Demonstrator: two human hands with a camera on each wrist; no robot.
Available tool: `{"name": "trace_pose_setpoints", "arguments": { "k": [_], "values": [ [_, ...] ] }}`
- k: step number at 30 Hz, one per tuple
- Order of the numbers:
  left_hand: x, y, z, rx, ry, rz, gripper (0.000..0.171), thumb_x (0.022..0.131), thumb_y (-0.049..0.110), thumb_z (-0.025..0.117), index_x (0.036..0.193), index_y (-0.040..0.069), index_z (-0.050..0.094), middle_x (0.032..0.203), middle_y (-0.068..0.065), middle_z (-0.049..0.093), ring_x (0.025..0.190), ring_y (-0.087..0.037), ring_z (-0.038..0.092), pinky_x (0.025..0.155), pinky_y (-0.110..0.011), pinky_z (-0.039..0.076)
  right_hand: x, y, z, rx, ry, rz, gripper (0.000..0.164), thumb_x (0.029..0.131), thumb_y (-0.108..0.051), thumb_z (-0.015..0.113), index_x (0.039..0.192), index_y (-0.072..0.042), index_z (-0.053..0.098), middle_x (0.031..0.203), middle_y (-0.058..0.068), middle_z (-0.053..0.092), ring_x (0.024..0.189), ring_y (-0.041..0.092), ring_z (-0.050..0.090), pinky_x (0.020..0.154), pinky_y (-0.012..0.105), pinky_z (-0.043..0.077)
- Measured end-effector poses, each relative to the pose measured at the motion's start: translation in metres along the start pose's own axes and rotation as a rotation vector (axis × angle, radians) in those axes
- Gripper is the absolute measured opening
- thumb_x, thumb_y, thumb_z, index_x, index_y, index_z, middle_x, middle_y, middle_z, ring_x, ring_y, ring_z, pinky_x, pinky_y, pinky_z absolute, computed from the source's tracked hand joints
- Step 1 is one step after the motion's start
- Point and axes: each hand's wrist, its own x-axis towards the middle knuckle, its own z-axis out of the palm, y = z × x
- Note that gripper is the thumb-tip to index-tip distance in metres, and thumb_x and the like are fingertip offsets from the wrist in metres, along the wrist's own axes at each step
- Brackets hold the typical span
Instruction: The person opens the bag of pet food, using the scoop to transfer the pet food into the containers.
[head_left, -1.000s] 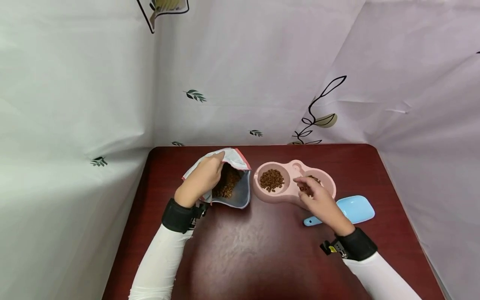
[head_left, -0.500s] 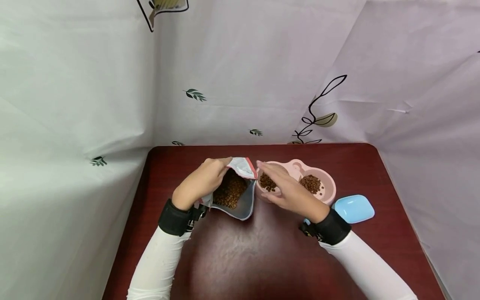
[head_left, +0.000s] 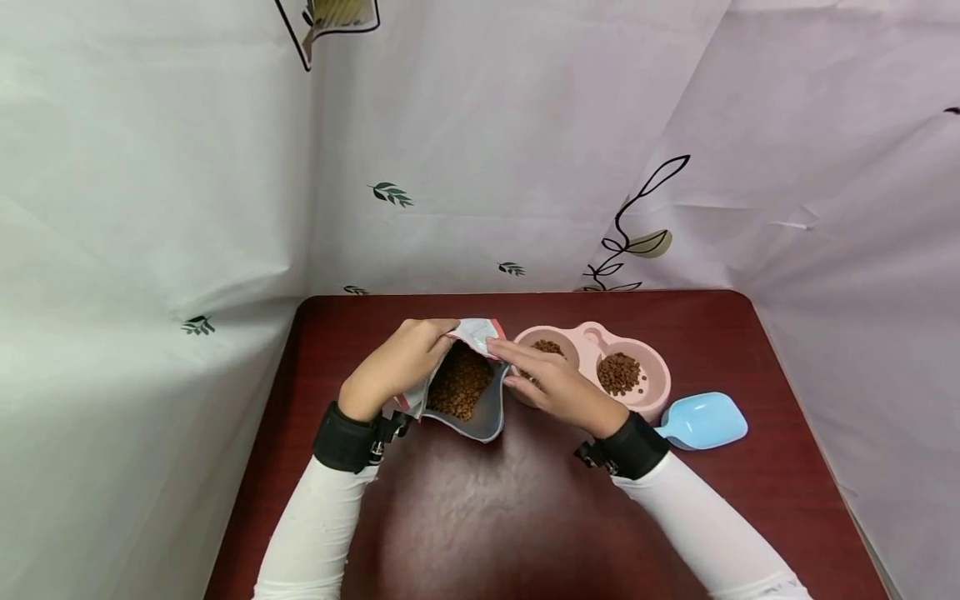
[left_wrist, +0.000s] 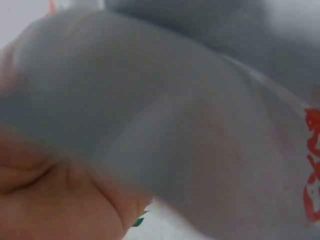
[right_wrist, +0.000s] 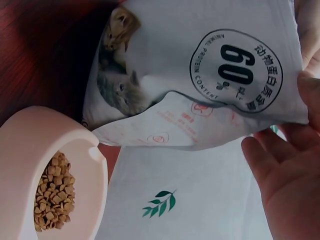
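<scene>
An opened cat food bag (head_left: 489, 410), with brown kibble (head_left: 459, 385) inside, stands on the table, its mouth facing me. My left hand (head_left: 397, 362) grips the upper left edge of the mouth; up close, the left wrist view shows mostly blurred bag wall. At the mouth's right corner is my right hand (head_left: 558, 385), which pinches the bag edge between thumb and fingers (right_wrist: 270, 155). Kittens and a "60%" print mark the bag's side in the right wrist view. Beside it sits a pink double bowl (head_left: 587, 354) with kibble in both wells, the left well partly hidden by my right hand.
A light blue scoop (head_left: 707, 419) lies to the right of the bowl, its handle mostly hidden behind my right wrist. The dark red table (head_left: 480, 533) ends against a white patterned cloth (head_left: 480, 150) at the back.
My right hand has moved left from above the right well, across the left well, to the bag's corner. The bag's mouth has tipped a little towards me, showing more kibble.
</scene>
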Motion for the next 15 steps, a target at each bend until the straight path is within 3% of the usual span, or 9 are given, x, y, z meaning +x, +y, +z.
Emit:
{"name": "trace_pose_setpoints", "arguments": {
  "k": [5, 9, 12, 15],
  "values": [
    [-0.001, -0.003, -0.001, -0.014, 0.007, -0.029, 0.038, 0.109, 0.016, 0.051, 0.143, 0.002, 0.061, 0.140, -0.014, 0.065, 0.127, -0.028, 0.064, 0.103, -0.048, 0.054, 0.004, 0.006, 0.003, 0.003, 0.008, -0.015, 0.055, 0.099, -0.002, 0.065, 0.152, -0.004, 0.050, 0.153, 0.012, 0.055, 0.127, 0.023, 0.063, 0.102, 0.041, 0.052],
    [-0.007, -0.005, 0.001, -0.043, 0.005, -0.055, 0.043, 0.110, 0.020, 0.049, 0.149, 0.001, 0.053, 0.147, -0.017, 0.060, 0.134, -0.030, 0.059, 0.107, -0.050, 0.051, 0.010, 0.012, 0.010, -0.033, 0.080, -0.056, 0.050, 0.097, -0.006, 0.070, 0.146, -0.005, 0.059, 0.147, 0.011, 0.061, 0.131, 0.024, 0.062, 0.104, 0.040, 0.052],
    [-0.017, -0.006, 0.002, -0.116, -0.001, -0.074, 0.053, 0.111, 0.028, 0.047, 0.157, 0.002, 0.041, 0.153, -0.019, 0.053, 0.138, -0.031, 0.055, 0.110, -0.052, 0.047, 0.014, 0.016, 0.015, -0.035, 0.161, -0.088, 0.044, 0.093, -0.004, 0.074, 0.137, -0.004, 0.067, 0.138, 0.011, 0.067, 0.126, 0.026, 0.066, 0.101, 0.040, 0.055],
    [-0.032, -0.007, 0.001, -0.214, -0.017, -0.080, 0.073, 0.107, 0.039, 0.056, 0.164, 0.006, 0.026, 0.153, -0.021, 0.052, 0.136, -0.031, 0.057, 0.110, -0.053, 0.047, 0.016, 0.019, 0.017, -0.023, 0.219, -0.099, 0.041, 0.089, 0.000, 0.077, 0.130, -0.003, 0.072, 0.131, 0.012, 0.072, 0.117, 0.026, 0.071, 0.095, 0.040, 0.057]
  ]
}}
